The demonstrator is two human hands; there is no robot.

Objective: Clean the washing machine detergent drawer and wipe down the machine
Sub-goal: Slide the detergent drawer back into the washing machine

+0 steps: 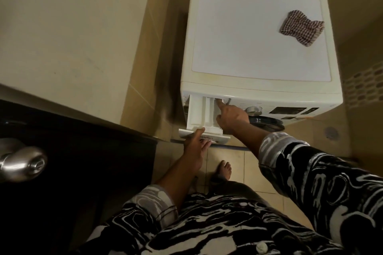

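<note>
The white front-load washing machine [259,43] stands against the tiled wall. Its detergent drawer [199,116] is pulled far out at the machine's upper left. My left hand [195,147] grips the drawer's front panel, thumb on top and fingers underneath. My right hand [231,117] reaches into the drawer's rear right compartment, its index finger pressing down on a part at the back while the other fingers are curled. A checked red-and-white cloth [301,28] lies crumpled on the machine's top, far right.
A dark door [72,161] with a metal knob [20,160] stands at my left, close to the drawer. The machine's dial [253,111] and round door [267,123] sit right of the drawer. My bare foot [223,170] rests on the tiled floor.
</note>
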